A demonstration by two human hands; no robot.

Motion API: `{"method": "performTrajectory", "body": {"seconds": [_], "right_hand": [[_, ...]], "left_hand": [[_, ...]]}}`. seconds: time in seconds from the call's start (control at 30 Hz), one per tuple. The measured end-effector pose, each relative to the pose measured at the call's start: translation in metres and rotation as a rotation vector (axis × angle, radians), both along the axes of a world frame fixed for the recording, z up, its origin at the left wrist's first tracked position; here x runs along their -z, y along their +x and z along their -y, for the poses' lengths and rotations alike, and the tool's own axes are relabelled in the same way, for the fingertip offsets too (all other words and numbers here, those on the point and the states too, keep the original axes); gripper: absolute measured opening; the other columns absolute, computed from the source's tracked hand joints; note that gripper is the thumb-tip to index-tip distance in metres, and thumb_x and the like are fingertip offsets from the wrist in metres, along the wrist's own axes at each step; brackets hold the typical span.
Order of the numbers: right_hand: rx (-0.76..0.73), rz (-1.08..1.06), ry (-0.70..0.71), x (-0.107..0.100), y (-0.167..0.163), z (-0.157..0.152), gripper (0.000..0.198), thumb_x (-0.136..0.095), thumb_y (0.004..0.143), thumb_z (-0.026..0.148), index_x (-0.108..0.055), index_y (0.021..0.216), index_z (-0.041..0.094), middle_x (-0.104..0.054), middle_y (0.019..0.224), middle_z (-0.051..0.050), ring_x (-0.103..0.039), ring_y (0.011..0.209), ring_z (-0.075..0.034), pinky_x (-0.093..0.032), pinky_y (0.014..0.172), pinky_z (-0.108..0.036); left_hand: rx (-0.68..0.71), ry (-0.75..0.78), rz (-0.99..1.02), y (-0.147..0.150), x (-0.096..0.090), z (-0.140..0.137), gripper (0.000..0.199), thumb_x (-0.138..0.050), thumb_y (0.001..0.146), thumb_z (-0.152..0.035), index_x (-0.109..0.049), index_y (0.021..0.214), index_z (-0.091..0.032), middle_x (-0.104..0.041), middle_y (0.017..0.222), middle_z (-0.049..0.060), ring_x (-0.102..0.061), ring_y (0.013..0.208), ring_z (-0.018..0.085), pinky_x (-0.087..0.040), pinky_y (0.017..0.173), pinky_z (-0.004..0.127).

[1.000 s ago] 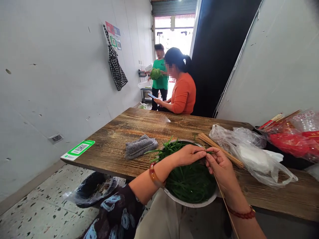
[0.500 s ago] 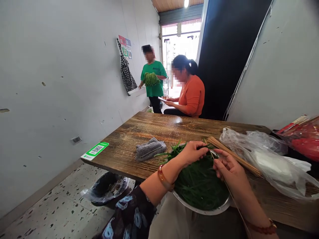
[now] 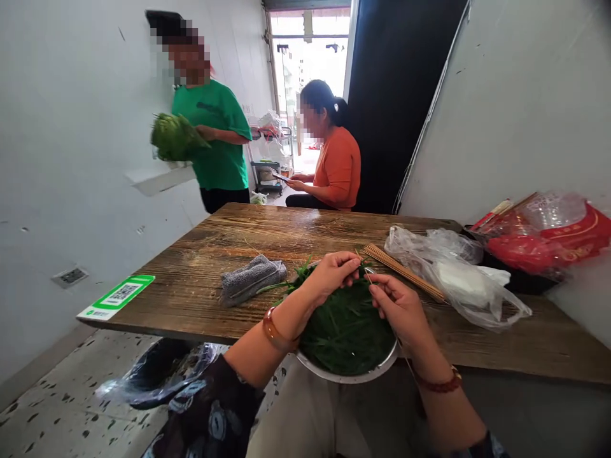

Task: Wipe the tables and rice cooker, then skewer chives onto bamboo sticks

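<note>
Both my hands meet over a metal bowl (image 3: 341, 378) of long green leaves, probably chives (image 3: 346, 334), at the table's near edge. My left hand (image 3: 334, 273) is closed in a pinch at the far side of the bowl, with thin green leaf ends showing at its fingertips. Just to its right, my right hand (image 3: 397, 302) pinches a thin bamboo skewer (image 3: 407, 362). The skewer's tip points at the left fingertips, and its shaft runs back beneath my right palm and wrist. Exactly where leaf and tip touch is too small to tell.
Behind the bowl lies a bundle of skewers (image 3: 405, 273), beside a clear plastic bag (image 3: 458, 280). A grey cloth (image 3: 252, 280) is left of the bowl. Below the table stands a lined bin (image 3: 157, 375). One person (image 3: 214, 140) carries greens; another (image 3: 337, 165) sits with a phone.
My view has turned right and the scene has shifted left. The person in green has come closer along the wall with the greens. My hands stay together over the bowl, still pinching.
</note>
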State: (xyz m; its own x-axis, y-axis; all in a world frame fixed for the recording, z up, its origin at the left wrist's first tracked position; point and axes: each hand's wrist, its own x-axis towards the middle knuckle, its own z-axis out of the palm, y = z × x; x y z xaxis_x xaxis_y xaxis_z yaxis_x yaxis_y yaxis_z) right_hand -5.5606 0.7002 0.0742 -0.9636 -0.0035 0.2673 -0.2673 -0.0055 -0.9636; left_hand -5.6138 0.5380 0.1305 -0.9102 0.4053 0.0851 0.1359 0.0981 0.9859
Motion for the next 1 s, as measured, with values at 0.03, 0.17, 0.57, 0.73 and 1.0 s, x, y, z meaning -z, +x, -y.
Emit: {"method": "performTrajectory", "body": {"seconds": [0.03,0.17,0.57,0.73,1.0], "right_hand": [[-0.001,-0.006,0.0,0.0,0.0,0.0,0.03,-0.064,0.085,0.041,-0.07,0.103,0.018,-0.053,0.06,0.004,-0.045,0.046,-0.008,-0.033,0.043,-0.022],[0.001,-0.012,-0.01,0.0,0.0,-0.001,0.029,-0.064,0.086,0.041,-0.069,0.103,0.018,-0.053,0.059,0.005,-0.045,0.045,-0.008,-0.034,0.042,-0.021],[-0.049,-0.005,-0.107,-0.003,-0.001,-0.003,0.05,-0.066,0.086,0.036,-0.049,0.131,0.023,-0.057,0.063,0.009,-0.047,0.044,-0.007,-0.037,0.042,-0.02],[-0.016,0.021,-0.078,-0.003,-0.001,-0.004,0.036,-0.068,0.084,0.039,-0.063,0.113,0.019,-0.058,0.063,0.006,-0.049,0.044,-0.007,-0.037,0.042,-0.02],[0.087,0.054,-0.379,-0.005,0.001,-0.004,0.024,-0.07,0.08,0.033,-0.063,0.098,0.019,-0.056,0.057,0.007,-0.043,0.04,-0.004,-0.03,0.038,-0.015]], "left_hand": [[0.002,0.005,0.006,0.0,0.0,0.0,0.04,-0.064,0.078,-0.052,-0.061,0.086,-0.014,-0.058,0.065,-0.003,-0.048,0.048,0.004,-0.03,0.044,0.016],[0.027,-0.021,-0.001,0.001,-0.003,0.0,0.037,-0.066,0.077,-0.049,-0.063,0.079,-0.012,-0.058,0.065,-0.002,-0.049,0.05,0.004,-0.031,0.045,0.017],[0.13,-0.059,-0.034,0.004,-0.002,-0.005,0.036,-0.066,0.079,-0.026,-0.06,0.112,-0.011,-0.06,0.064,-0.004,-0.053,0.051,0.005,-0.039,0.049,0.017],[0.251,-0.123,-0.025,0.002,0.003,-0.006,0.052,-0.064,0.082,-0.023,-0.048,0.131,-0.011,-0.062,0.067,-0.003,-0.057,0.052,0.008,-0.043,0.049,0.018],[-0.014,-0.498,-0.396,-0.006,0.009,-0.005,0.026,-0.051,0.089,-0.021,-0.068,0.107,-0.014,-0.07,0.08,0.003,-0.064,0.07,0.013,-0.052,0.07,0.025]]}}
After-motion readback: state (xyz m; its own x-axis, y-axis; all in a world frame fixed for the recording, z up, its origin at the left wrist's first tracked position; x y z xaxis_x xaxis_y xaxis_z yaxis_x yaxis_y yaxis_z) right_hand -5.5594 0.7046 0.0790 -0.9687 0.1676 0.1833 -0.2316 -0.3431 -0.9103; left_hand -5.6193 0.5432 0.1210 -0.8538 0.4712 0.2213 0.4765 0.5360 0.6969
